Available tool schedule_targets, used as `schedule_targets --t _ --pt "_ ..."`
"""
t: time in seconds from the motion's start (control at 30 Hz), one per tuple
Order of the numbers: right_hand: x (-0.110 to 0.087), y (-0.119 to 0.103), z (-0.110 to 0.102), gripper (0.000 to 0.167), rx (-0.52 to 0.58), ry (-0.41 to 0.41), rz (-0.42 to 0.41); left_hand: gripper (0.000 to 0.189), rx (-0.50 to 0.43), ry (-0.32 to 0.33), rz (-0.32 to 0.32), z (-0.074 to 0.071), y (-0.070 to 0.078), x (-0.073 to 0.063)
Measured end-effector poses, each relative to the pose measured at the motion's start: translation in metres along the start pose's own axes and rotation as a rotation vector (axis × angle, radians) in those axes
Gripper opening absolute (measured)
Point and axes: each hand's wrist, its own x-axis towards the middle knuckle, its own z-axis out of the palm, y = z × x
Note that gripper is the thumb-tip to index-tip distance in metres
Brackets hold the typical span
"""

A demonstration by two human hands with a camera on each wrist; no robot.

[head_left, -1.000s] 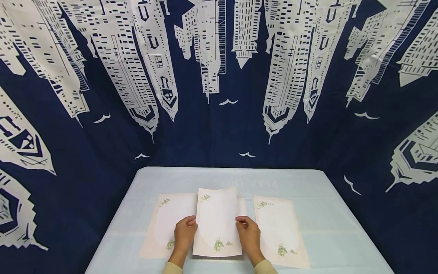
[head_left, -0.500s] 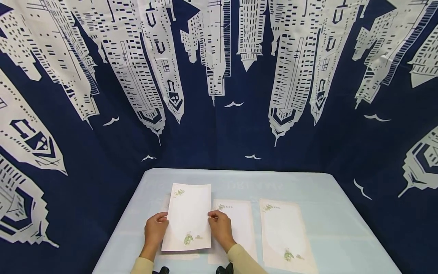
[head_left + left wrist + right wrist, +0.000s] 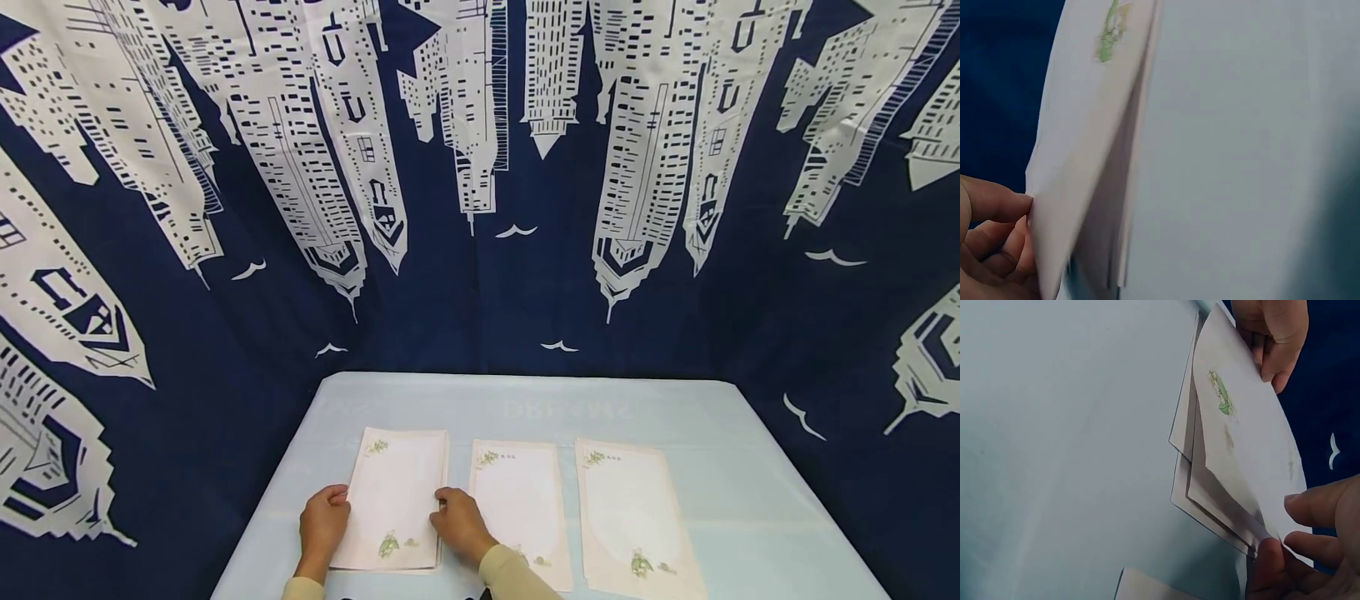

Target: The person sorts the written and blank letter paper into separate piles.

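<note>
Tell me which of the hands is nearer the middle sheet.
Right. The right hand is by the left edge of the middle sheet; the left hand is farther, across the left sheet.

Left hand (image 3: 985,239) at 8 o'clock, pinching edge of pale paper sheet (image 3: 1075,137). Green printed motif (image 3: 1107,40) on sheet toward 11 o'clock. Lower paper edges (image 3: 1126,231) just beside it, toward 6 o'clock, gap between. Dark blue cloth (image 3: 1004,75) at 10 o'clock; pale tabletop (image 3: 1222,156) at 3 o'clock, blurred dark patch (image 3: 1338,244) at 4.
</note>
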Motion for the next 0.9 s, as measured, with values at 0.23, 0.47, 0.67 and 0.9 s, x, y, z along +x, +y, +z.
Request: schedule_targets --t 0.23,0.47,0.67,0.9 --pt "-0.002 -0.003 -0.001 0.032 0.005 -0.046 0.008 0.027 0.100 0.017 0.018 0.003 -0.004 -0.002" --pt "-0.006 -0.001 -0.011 0.033 0.001 -0.018 0.020 0.024 0.126 0.090 0.028 0.008 0.002 -0.008" --pt "-0.016 0.003 -0.033 0.029 -0.003 0.024 0.031 0.027 0.149 0.106 0.048 0.024 0.016 -0.020" --pt "-0.029 0.024 -0.067 0.028 -0.001 0.126 0.087 0.025 0.032 0.016 0.192 0.070 0.043 -0.046"
